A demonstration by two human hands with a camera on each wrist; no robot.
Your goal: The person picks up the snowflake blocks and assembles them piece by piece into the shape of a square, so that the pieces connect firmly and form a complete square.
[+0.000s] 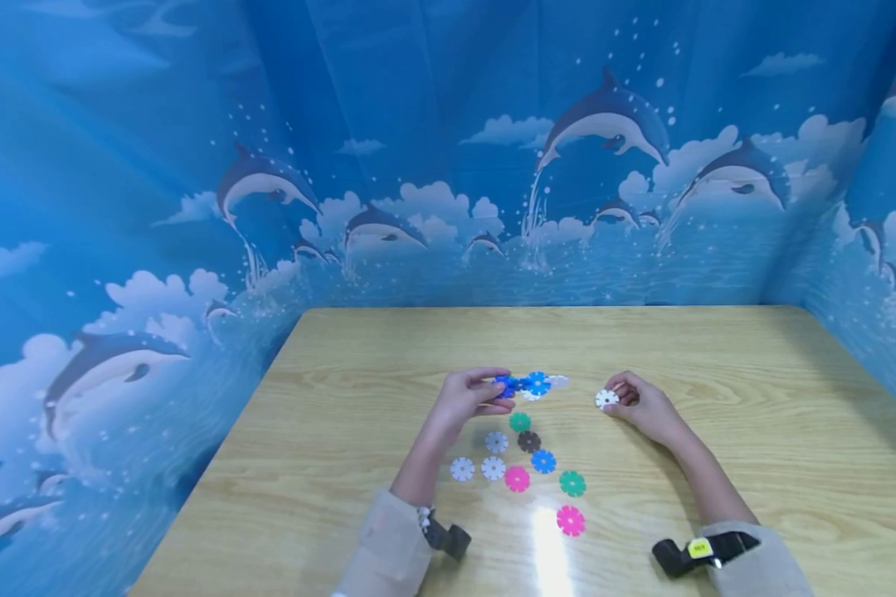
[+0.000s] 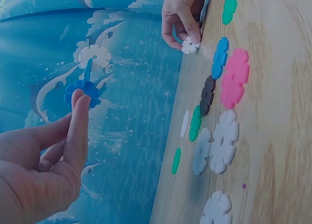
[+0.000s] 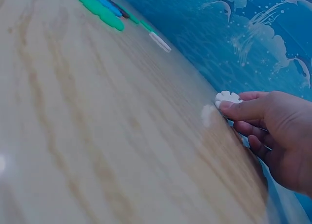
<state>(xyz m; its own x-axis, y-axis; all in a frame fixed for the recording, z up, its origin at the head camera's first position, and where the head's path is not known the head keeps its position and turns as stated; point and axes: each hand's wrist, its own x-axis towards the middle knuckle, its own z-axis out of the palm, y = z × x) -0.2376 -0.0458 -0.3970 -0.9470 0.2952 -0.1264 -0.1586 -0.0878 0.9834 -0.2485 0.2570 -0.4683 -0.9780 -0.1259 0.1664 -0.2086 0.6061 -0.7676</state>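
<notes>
My left hand (image 1: 469,398) pinches a small joined piece of notched plastic snowflake discs (image 1: 538,383), blue and white, raised over the table. In the left wrist view, thumb and fingers meet at a blue disc (image 2: 90,93), and a white disc (image 2: 95,56) is fixed at the far end. To the right, apart from that piece, my right hand (image 1: 645,410) holds a single white snowflake disc (image 1: 606,399) between thumb and fingers. The right wrist view shows this white disc (image 3: 228,96) partly covered by the thumb, close over the table's far side.
Loose discs lie between my arms on the wooden table (image 1: 328,448): several white ones (image 1: 493,468), a dark brown one (image 1: 528,441), a blue one (image 1: 543,461), green ones (image 1: 572,483) and pink ones (image 1: 571,521). A dolphin-print curtain (image 1: 433,108) stands behind the table.
</notes>
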